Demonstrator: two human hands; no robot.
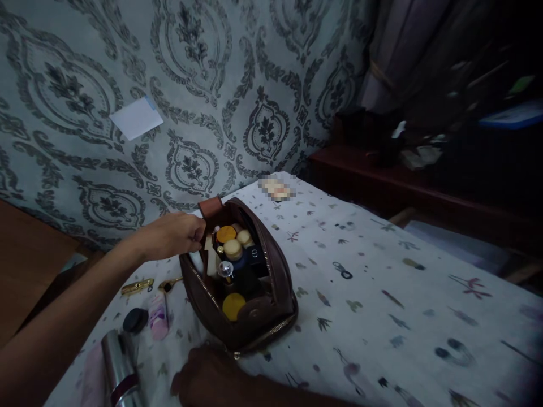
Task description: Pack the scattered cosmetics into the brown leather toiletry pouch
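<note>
A brown zippered cosmetic bag [280, 282] lies unzipped on the patterned cover. Inside it are a round orange-lidded pot [226, 233], cream-capped jars [232, 249], a clear ball-topped bottle [225, 270], a dark box [255, 255] and a yellow round item [233, 307]. My left hand [178, 234] is closed at the bag's upper left rim, fingers curled over the edge. Low in the view, my right hand [207, 373] rests beside the bag's near zipper end. Its fingers are mostly hidden in shadow.
Left of the bag lie a gold tube [137, 286], a black round cap [134, 320], a pink tube [158, 319] and a silver cylinder [116, 359]. A blurred card-like item [276, 188] lies near the wall. A dark red shelf [352, 169] stands at right.
</note>
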